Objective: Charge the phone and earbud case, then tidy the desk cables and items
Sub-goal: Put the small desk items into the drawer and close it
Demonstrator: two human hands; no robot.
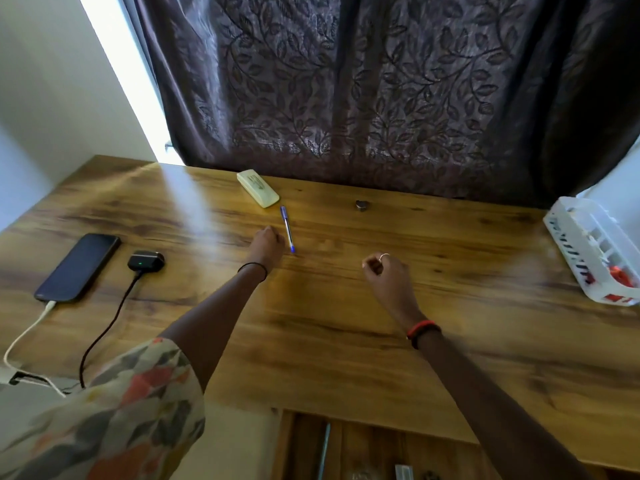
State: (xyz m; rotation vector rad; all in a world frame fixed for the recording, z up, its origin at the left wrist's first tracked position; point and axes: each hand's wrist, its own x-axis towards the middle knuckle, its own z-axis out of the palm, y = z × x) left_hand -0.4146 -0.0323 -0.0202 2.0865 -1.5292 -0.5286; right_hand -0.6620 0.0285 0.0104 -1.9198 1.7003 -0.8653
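Observation:
A dark phone [78, 267] lies at the left of the wooden desk [346, 323] with a white cable [27, 332] plugged into its near end. Beside it sits a black earbud case [145, 261] showing a green light, with a black cable [104, 327] plugged in. A blue pen [287, 229] lies mid-desk. My left hand [266, 244] is curled just left of the pen, at its near end; whether it touches the pen I cannot tell. Hovering over the desk's middle, my right hand [386, 271] is loosely closed and holds nothing.
A cream remote-like case [258, 188] lies at the back by the dark curtain [346, 98]. A small dark round object [362, 204] sits further right. A white plastic basket [592, 258] with red items stands at the right edge. An open drawer [346, 448] is below the desk front.

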